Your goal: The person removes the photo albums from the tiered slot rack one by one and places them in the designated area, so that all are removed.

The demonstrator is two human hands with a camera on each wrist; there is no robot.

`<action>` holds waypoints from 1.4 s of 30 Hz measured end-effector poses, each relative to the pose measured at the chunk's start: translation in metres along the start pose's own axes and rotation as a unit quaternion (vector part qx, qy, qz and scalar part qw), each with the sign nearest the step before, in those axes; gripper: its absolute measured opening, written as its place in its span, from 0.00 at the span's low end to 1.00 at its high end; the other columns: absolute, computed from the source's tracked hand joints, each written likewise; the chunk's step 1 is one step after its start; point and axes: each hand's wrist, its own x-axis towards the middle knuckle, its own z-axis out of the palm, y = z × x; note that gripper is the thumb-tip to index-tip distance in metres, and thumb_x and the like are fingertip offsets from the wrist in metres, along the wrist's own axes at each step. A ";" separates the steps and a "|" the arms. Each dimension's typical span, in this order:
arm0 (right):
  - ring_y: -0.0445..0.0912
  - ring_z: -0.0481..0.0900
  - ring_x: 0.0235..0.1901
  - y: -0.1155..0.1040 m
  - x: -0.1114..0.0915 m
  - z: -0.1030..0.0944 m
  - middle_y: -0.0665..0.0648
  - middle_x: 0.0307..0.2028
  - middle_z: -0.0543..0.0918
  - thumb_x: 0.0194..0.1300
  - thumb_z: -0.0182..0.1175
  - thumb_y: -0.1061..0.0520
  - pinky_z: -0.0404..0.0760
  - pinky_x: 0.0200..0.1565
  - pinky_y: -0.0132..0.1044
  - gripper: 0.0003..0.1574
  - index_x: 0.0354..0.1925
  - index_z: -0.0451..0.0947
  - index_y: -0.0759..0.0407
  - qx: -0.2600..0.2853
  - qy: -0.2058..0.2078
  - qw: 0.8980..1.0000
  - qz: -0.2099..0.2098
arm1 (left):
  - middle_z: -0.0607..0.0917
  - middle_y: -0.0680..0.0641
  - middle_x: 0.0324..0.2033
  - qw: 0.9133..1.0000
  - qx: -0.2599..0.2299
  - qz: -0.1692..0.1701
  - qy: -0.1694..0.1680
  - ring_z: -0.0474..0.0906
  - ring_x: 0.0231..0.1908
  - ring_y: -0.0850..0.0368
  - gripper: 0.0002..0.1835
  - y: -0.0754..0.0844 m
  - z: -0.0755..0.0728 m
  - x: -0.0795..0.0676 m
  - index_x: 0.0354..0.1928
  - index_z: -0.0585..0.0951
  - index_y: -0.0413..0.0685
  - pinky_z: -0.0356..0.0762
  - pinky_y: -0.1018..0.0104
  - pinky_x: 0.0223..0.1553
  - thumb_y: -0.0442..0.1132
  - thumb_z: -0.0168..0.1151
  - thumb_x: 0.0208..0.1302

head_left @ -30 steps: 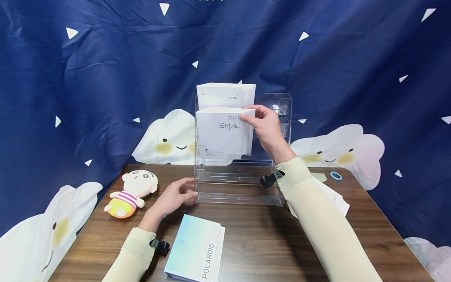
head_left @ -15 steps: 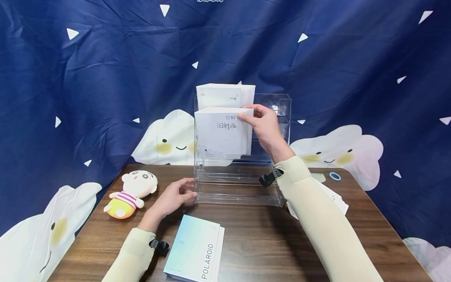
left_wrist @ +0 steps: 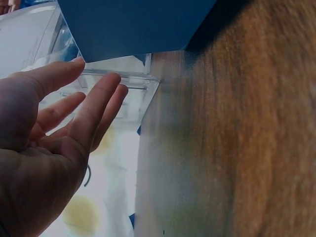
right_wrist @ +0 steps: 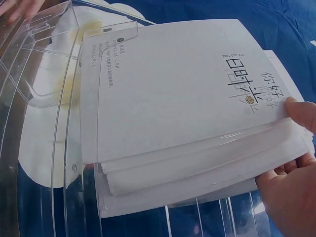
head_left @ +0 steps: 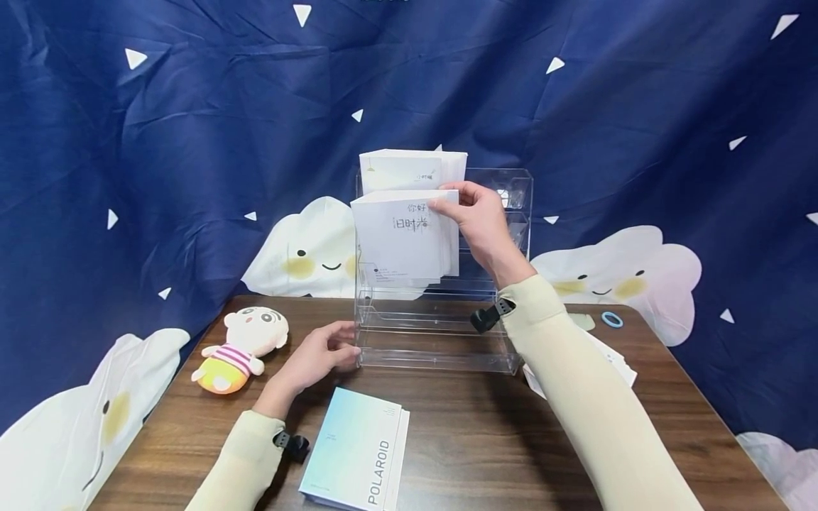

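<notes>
In the head view my right hand (head_left: 482, 223) pinches a white notebook (head_left: 402, 245) by its upper right edge, thumb on the front cover. Its cover carries Chinese lettering, and the page edges (right_wrist: 197, 163) fan out in the right wrist view. The notebook stands upright at a middle tier of a clear tiered rack (head_left: 441, 360), its lower corner behind a transparent lip. Behind it, another white notebook (head_left: 399, 170) stands in the upper tier. My left hand (head_left: 319, 355) is at the rack's lower left side, fingers extended and slightly bent along the clear edge in the left wrist view.
A pale blue POLAROID book (head_left: 354, 447) lies on the wooden table (head_left: 486, 454) in front of the rack. A plush doll (head_left: 239, 348) lies to the left. White papers (head_left: 620, 362) and a blue ring (head_left: 611, 320) are at right. A blue cloud-patterned curtain (head_left: 409, 85) hangs behind.
The held white notebook has shifted slightly up and left against the rack, together with my right hand. My left hand stays at the rack's side.
</notes>
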 end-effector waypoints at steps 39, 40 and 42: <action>0.40 0.88 0.41 -0.032 0.006 0.000 0.46 0.40 0.90 0.70 0.78 0.63 0.87 0.43 0.34 0.13 0.51 0.90 0.59 -0.035 -0.014 0.998 -0.056 | 0.89 0.39 0.64 1.000 -0.004 -0.010 0.000 0.91 0.56 0.50 0.31 0.003 -0.001 0.000 0.78 0.77 0.43 0.90 0.51 0.61 0.40 0.73 0.77; 0.40 0.88 0.41 -0.033 0.006 0.000 0.46 0.40 0.91 0.70 0.78 0.63 0.87 0.43 0.34 0.12 0.51 0.90 0.58 -0.034 -0.014 0.998 -0.059 | 0.89 0.39 0.64 1.000 -0.003 -0.008 0.000 0.91 0.56 0.50 0.31 0.002 -0.001 0.000 0.78 0.77 0.42 0.90 0.51 0.61 0.40 0.73 0.77; 0.40 0.88 0.41 -0.035 0.004 -0.001 0.46 0.40 0.91 0.71 0.77 0.63 0.88 0.43 0.34 0.12 0.51 0.90 0.58 -0.032 -0.017 0.997 -0.063 | 0.90 0.39 0.64 1.000 -0.004 -0.008 -0.001 0.91 0.56 0.51 0.31 0.001 0.000 0.000 0.78 0.77 0.42 0.90 0.51 0.61 0.40 0.73 0.77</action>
